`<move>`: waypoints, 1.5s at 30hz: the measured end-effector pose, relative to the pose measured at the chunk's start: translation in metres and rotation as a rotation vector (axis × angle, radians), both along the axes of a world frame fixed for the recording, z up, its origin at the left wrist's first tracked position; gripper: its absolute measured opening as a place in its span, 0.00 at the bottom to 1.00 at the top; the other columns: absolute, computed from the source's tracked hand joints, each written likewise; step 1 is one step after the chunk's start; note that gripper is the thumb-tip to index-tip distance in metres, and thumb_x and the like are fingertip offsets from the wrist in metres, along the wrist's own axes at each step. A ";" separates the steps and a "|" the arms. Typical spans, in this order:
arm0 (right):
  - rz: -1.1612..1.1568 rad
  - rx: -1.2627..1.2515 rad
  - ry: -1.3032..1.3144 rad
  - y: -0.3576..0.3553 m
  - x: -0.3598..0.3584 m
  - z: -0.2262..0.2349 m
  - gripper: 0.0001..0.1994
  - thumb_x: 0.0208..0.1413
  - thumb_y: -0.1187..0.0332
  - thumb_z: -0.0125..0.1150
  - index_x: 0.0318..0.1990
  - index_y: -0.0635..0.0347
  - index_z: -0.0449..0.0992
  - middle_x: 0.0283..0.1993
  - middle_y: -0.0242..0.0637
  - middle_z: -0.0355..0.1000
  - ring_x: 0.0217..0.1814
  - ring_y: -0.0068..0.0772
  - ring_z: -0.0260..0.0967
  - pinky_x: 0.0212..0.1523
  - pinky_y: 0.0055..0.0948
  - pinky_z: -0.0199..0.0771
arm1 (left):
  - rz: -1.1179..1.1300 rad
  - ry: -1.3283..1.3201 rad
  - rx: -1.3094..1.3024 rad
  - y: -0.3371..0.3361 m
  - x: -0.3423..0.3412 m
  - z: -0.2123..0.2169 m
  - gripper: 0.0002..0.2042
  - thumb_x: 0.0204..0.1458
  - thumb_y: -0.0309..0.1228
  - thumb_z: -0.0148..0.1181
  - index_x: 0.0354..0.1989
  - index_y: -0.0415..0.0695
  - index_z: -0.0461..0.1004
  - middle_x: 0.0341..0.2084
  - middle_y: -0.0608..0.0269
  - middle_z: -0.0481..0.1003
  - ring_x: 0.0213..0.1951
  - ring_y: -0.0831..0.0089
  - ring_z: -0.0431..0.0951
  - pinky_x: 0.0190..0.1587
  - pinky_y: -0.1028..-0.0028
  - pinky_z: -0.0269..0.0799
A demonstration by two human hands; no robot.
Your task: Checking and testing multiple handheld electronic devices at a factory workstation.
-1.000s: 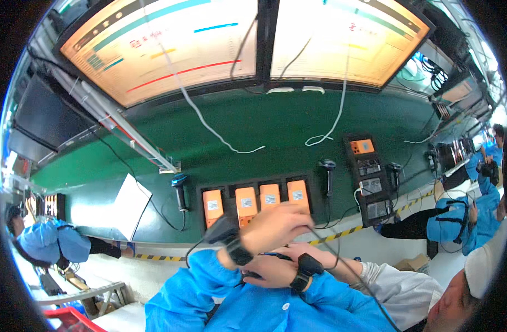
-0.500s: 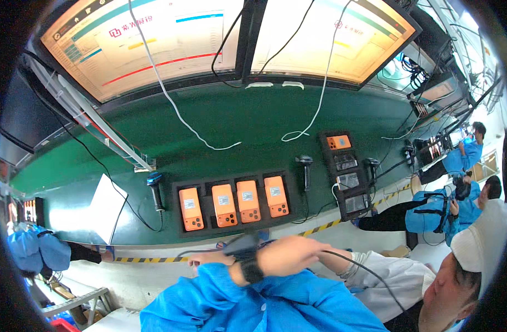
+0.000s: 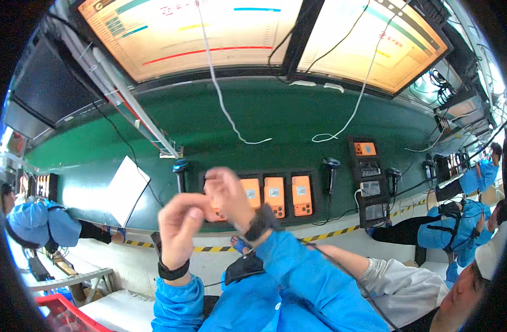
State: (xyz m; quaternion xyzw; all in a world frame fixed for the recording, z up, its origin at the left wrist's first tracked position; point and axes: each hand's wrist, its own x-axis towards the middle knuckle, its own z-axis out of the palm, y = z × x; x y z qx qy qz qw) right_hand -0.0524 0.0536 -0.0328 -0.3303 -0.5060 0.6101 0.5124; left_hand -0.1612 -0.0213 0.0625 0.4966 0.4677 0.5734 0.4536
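Both my hands are raised close together over the left end of a black foam tray on the green bench. My left hand has bent fingers, the thumb apart from them, and nothing seen in it. Blurred by motion, my right hand almost touches the left fingertips; its grip is unclear. Dark bands circle both wrists. Several orange phones lie back up in the tray, each with a white label; one phone is at its right end. My hands hide the leftmost slot and partly cover the phone beside it.
Barcode scanners stand left and right of the tray. Farther right is another black tray. White cables hang before two monitors. A white sheet lies left. A person in white is close at my right.
My arms were crossed low by the bench edge; now both hands have risen over the tray, the left one coming into full sight. My view has swung left.
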 end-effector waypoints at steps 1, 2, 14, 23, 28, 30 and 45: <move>-0.042 -0.241 0.085 0.018 -0.010 0.008 0.11 0.52 0.69 0.57 0.43 0.60 0.69 0.29 0.30 0.69 0.27 0.18 0.67 0.26 0.24 0.69 | 0.064 -0.077 0.026 -0.002 -0.008 -0.003 0.09 0.56 0.28 0.50 0.39 0.34 0.72 0.25 0.62 0.73 0.31 0.77 0.72 0.38 0.77 0.68; -0.060 -0.318 0.141 0.036 -0.009 0.017 0.10 0.53 0.68 0.57 0.42 0.59 0.69 0.28 0.30 0.70 0.26 0.19 0.66 0.25 0.22 0.68 | 0.086 -0.053 0.019 -0.006 -0.015 -0.005 0.09 0.56 0.29 0.49 0.38 0.35 0.71 0.24 0.62 0.72 0.30 0.76 0.72 0.37 0.76 0.67; 0.381 -0.255 0.903 0.091 0.063 0.160 0.17 0.57 0.52 0.50 0.38 0.58 0.73 0.33 0.33 0.69 0.33 0.29 0.62 0.32 0.28 0.61 | -0.065 0.143 -0.296 -0.024 -0.027 -0.065 0.08 0.56 0.25 0.50 0.41 0.35 0.71 0.26 0.66 0.72 0.32 0.81 0.71 0.37 0.80 0.67; 0.373 -0.199 0.872 0.079 0.076 0.168 0.19 0.58 0.52 0.47 0.42 0.58 0.73 0.33 0.33 0.68 0.33 0.30 0.61 0.32 0.28 0.61 | -0.238 0.047 -0.373 -0.029 0.012 -0.094 0.12 0.55 0.26 0.52 0.46 0.37 0.69 0.31 0.63 0.73 0.32 0.80 0.73 0.39 0.79 0.69; 0.482 -0.286 0.896 0.060 0.060 0.156 0.20 0.58 0.49 0.47 0.44 0.56 0.72 0.31 0.30 0.67 0.34 0.28 0.61 0.33 0.28 0.62 | -0.373 -0.130 -0.240 -0.019 0.066 -0.106 0.24 0.54 0.29 0.55 0.58 0.40 0.57 0.50 0.58 0.66 0.48 0.74 0.68 0.46 0.72 0.69; 0.487 -0.336 0.915 0.051 0.050 0.148 0.20 0.58 0.49 0.46 0.43 0.56 0.71 0.31 0.30 0.67 0.34 0.29 0.61 0.33 0.29 0.62 | -0.508 -0.063 -0.286 -0.009 0.073 -0.118 0.20 0.53 0.29 0.56 0.54 0.38 0.63 0.46 0.53 0.69 0.51 0.75 0.68 0.47 0.73 0.69; 0.410 -0.141 0.623 0.044 0.031 0.157 0.15 0.60 0.56 0.48 0.40 0.59 0.69 0.28 0.30 0.67 0.28 0.21 0.62 0.27 0.22 0.62 | -0.874 0.632 0.160 0.020 0.183 -0.113 0.13 0.52 0.36 0.53 0.43 0.45 0.71 0.39 0.54 0.74 0.48 0.53 0.70 0.50 0.64 0.65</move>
